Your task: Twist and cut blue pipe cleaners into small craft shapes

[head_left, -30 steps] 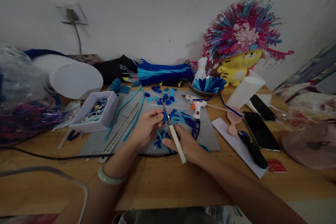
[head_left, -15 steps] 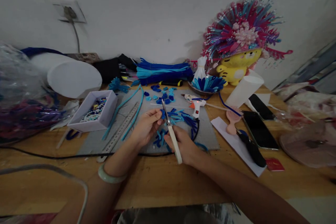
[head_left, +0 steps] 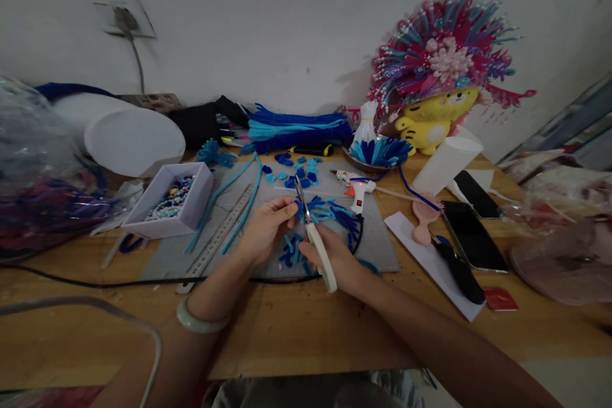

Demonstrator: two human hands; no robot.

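Note:
My left hand [head_left: 266, 229] pinches a small blue pipe-cleaner piece [head_left: 299, 208] over the grey mat [head_left: 182, 255]. My right hand [head_left: 337, 259] grips white-handled scissors [head_left: 315, 243], whose blades point up and away, right beside the pinched piece. Several cut blue pipe-cleaner bits [head_left: 292, 252] lie on the mat under my hands. More bent blue pieces [head_left: 335, 211] lie just behind the scissors.
A white box of beads [head_left: 169, 201] and a metal ruler [head_left: 220, 233] lie to the left. A glue gun [head_left: 359, 192], a pink comb [head_left: 423, 223] and two phones [head_left: 471, 236] are on the right. Blue pipe-cleaner bundles [head_left: 299, 129] and a plush toy with a beaded headdress [head_left: 437, 102] stand by the wall.
The scissors have shifted slightly, their handle end rising a little. My left hand keeps its pinch on the blue piece. The view has hardly moved.

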